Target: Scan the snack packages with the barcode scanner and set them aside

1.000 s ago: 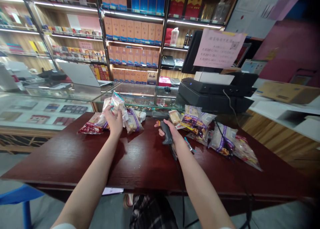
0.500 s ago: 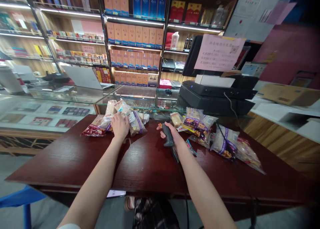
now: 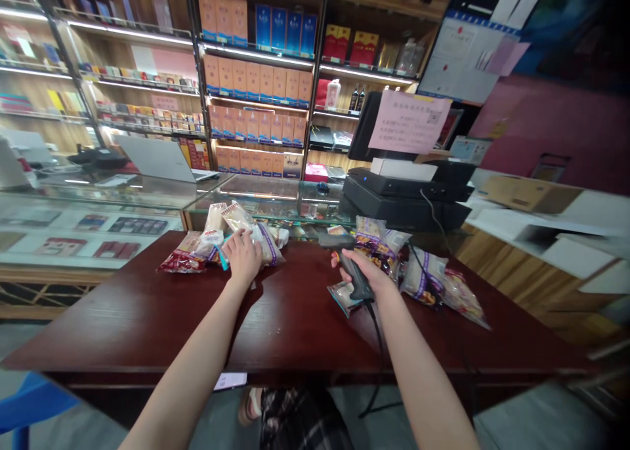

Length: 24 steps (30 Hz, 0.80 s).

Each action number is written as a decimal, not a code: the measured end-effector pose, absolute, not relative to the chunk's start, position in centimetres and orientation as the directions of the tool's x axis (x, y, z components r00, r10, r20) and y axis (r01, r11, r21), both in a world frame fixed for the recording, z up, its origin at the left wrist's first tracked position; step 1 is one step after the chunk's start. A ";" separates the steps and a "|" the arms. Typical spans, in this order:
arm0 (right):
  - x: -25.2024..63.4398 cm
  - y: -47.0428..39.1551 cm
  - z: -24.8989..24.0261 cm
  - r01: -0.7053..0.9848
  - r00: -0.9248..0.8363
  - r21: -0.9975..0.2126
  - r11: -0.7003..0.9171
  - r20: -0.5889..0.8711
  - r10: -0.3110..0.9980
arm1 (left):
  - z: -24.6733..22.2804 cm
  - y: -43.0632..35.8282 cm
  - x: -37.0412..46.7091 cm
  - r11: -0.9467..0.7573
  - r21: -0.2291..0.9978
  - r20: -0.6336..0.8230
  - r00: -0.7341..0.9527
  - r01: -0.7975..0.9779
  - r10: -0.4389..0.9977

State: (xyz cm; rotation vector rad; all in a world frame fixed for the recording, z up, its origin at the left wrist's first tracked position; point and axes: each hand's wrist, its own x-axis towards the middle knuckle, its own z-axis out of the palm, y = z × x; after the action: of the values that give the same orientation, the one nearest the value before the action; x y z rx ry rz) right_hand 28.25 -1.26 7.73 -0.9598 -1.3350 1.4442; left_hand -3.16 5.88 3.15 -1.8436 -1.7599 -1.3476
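My left hand [image 3: 245, 256] is at the pile of snack bags on the left, its fingers curled round a blue-edged snack packet [image 3: 224, 256] that it largely covers. Beside it lie a red-bottomed bag [image 3: 181, 256], pale packs [image 3: 215, 219] and a purple-striped bag [image 3: 270, 243]. My right hand [image 3: 373, 271] is wrapped round the handle of a dark barcode scanner [image 3: 358, 278], its head pointing left and away. Below the scanner a small teal-edged packet [image 3: 343, 295] lies on the table, partly hidden.
The dark red table [image 3: 290, 319] meets a glass counter [image 3: 256, 191]. More purple-striped bags [image 3: 424, 273] and a clear bag [image 3: 462, 296] lie on the right. The scanner's cable [image 3: 378, 328] hangs over the front edge. A monitor with a pink notice [image 3: 408, 123] stands behind.
My right hand and the scanner have moved right and slightly nearer, over the teal-edged packet. My left hand has shifted slightly right and nearer, with the blue-edged packet now showing beneath it. The view has turned slightly.
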 end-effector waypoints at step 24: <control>24.7 2.8 2.5 -0.485 -0.233 -0.858 -0.168 -0.059 0.971 | 1.1 4.2 1.4 -0.835 0.155 0.472 0.703 0.528 0.532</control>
State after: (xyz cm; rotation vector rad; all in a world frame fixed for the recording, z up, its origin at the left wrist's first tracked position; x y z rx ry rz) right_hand 24.70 2.85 2.52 -0.7801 -0.8905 1.6521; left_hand 1.40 4.21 1.07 -2.9062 -0.9041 -0.8095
